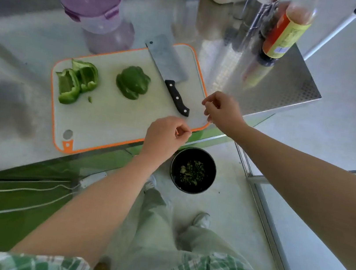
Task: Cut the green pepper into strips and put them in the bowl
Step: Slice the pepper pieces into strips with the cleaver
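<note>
Left hand (165,137) and right hand (221,113) hover, fingertips pinched, contents unclear, over the cutting board (110,120) corner. Green pepper (133,82) pieces lie uncut beside the cleaver (169,64), which a careless reach could knock.

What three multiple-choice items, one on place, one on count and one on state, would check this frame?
1. Where does the cleaver lie?
A. on the cutting board
B. on the floor
C. in a sink

2. How many large green pepper pieces are on the board?
A. one
B. three
C. six

3. What is the state of the cleaver's handle?
A. gripped by one hand
B. gripped by both hands
C. untouched

Answers:
1 A: blade and handle rest flat on the board.
2 B: two opened pieces lie together at one end, and one domed piece lies in the middle.
3 C: the left hand and right hand are both clear of the handle.
</note>
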